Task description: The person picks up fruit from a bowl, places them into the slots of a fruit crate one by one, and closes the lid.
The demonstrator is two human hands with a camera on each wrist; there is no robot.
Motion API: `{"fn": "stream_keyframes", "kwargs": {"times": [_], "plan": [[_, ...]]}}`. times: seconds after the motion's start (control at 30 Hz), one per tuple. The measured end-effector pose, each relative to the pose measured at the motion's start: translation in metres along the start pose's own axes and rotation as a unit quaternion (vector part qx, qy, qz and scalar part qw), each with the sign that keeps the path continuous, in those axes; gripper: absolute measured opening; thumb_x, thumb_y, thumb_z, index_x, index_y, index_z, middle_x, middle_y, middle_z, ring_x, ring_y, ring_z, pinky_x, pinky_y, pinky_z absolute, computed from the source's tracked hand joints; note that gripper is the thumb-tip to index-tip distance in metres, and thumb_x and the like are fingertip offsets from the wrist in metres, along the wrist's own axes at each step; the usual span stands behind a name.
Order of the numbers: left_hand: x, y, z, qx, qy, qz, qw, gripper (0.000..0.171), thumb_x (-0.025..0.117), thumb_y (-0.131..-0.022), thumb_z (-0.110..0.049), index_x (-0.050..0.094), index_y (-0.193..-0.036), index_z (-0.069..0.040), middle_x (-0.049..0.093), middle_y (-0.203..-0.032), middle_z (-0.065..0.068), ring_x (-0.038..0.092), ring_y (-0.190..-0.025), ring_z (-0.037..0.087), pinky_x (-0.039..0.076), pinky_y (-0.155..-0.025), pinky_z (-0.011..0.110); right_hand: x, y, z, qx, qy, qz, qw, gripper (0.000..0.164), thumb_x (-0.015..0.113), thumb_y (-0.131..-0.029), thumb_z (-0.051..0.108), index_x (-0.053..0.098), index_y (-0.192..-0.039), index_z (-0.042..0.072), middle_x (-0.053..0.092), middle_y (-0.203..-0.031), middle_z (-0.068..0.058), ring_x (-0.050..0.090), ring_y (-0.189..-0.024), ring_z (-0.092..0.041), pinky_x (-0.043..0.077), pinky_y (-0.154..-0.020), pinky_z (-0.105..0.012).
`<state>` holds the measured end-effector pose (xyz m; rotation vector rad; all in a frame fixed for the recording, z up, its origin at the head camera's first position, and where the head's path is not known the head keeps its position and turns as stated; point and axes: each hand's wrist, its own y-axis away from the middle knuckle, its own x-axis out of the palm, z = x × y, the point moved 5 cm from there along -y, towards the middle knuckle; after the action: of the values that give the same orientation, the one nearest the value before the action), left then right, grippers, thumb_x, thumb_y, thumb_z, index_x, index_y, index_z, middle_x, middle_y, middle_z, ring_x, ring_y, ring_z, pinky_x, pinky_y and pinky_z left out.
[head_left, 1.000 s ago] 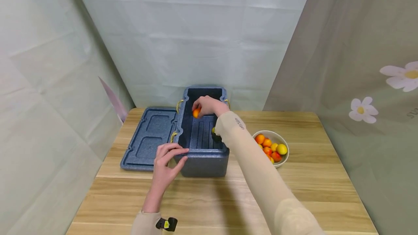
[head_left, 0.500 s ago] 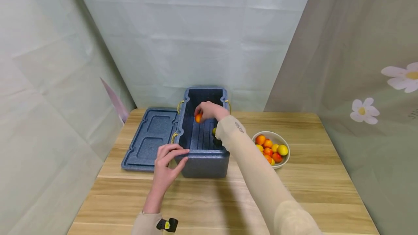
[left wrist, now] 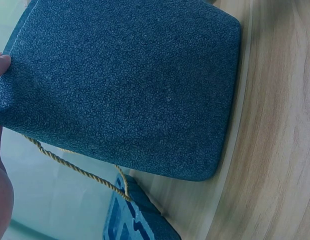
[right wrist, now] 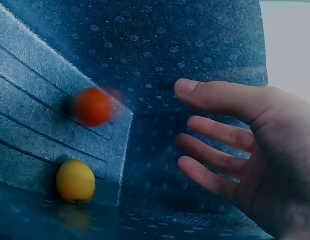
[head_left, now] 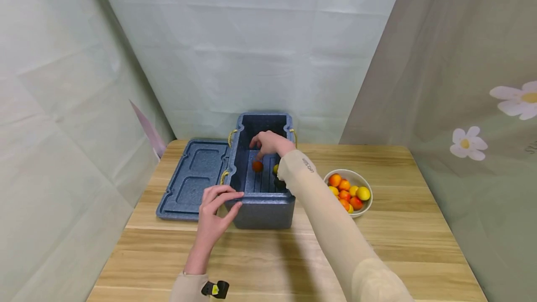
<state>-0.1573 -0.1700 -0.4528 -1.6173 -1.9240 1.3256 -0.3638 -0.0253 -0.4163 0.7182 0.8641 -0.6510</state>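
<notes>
— Inside the box (head_left: 263, 213), where is the red fruit (right wrist: 92, 107)?

— Below your right hand (right wrist: 267, 132), near the yellow fruit (right wrist: 75, 181). It is blurred, likely moving; I can't tell whether it touches the bottom.

— And the fingers?

— There you have them loosely spread, thumb well apart, with nothing in them. Reaching in like that probably keeps any drop short.

— Why the left hand (head_left: 209, 212) at the near corner?

— Your thumb lies on the outer wall, fingers at the rim: you pinch the edge, likely to steady the box.

— The lid (head_left: 195, 178)?

— On the table (head_left: 251, 264), left of the box, leaving it uncovered. The bowl (head_left: 356, 177) sits to the right, handy, I'd judge, for your right arm.
</notes>
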Motion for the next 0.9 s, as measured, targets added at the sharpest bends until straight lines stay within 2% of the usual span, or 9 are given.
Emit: {"fn": "stream_keyframes", "kwargs": {"times": [0.17, 0.33, 0.63, 0.9], "plan": [[0.000, 0.000, 0.001, -0.001, -0.003, -0.001, 1.0000, 0.027, 0.080, -0.077, -0.004, 0.078, -0.103, -0.013, 0.067, -0.102, 0.007, 0.052, -0.102, 0.020, 0.033, -0.097, 0.025, -0.004, 0.002, 0.002, -0.002, 0.011, -0.006, 1.000, 0.049, 0.075, -0.088, 0.019, 0.061, -0.135, 0.016, 0.058, -0.138, -0.011, 0.057, -0.124, -0.025, 0.049, -0.103, -0.040], [0.000, -0.001, 0.002, 0.000, -0.003, -0.001, 1.0000, 0.022, 0.079, -0.081, -0.010, 0.078, -0.103, -0.014, 0.067, -0.102, 0.007, 0.052, -0.103, 0.019, 0.033, -0.097, 0.024, -0.007, 0.001, 0.001, -0.006, 0.010, -0.007, 1.000, 0.050, 0.075, -0.088, 0.019, 0.061, -0.135, 0.015, 0.058, -0.137, -0.012, 0.058, -0.122, -0.026, 0.050, -0.101, -0.041], [0.000, -0.002, 0.003, 0.000, 0.003, -0.001, 1.0000, 0.031, 0.081, -0.073, 0.001, 0.078, -0.102, -0.011, 0.067, -0.101, 0.010, 0.052, -0.102, 0.022, 0.033, -0.097, 0.025, -0.013, 0.001, 0.005, -0.012, 0.013, -0.010, 1.000, 0.049, 0.073, -0.089, 0.018, 0.060, -0.136, 0.016, 0.057, -0.137, -0.012, 0.059, -0.118, -0.025, 0.051, -0.100, -0.040], [-0.001, -0.002, 0.004, 0.010, 0.005, -0.005, 0.9999, 0.030, 0.082, -0.073, 0.001, 0.078, -0.101, -0.009, 0.067, -0.101, 0.011, 0.052, -0.100, 0.024, 0.033, -0.097, 0.026, -0.029, 0.005, 0.015, -0.017, 0.029, -0.011, 0.999, 0.050, 0.072, -0.091, 0.019, 0.057, -0.138, 0.016, 0.055, -0.140, -0.013, 0.057, -0.122, -0.027, 0.050, -0.102, -0.040]]}}
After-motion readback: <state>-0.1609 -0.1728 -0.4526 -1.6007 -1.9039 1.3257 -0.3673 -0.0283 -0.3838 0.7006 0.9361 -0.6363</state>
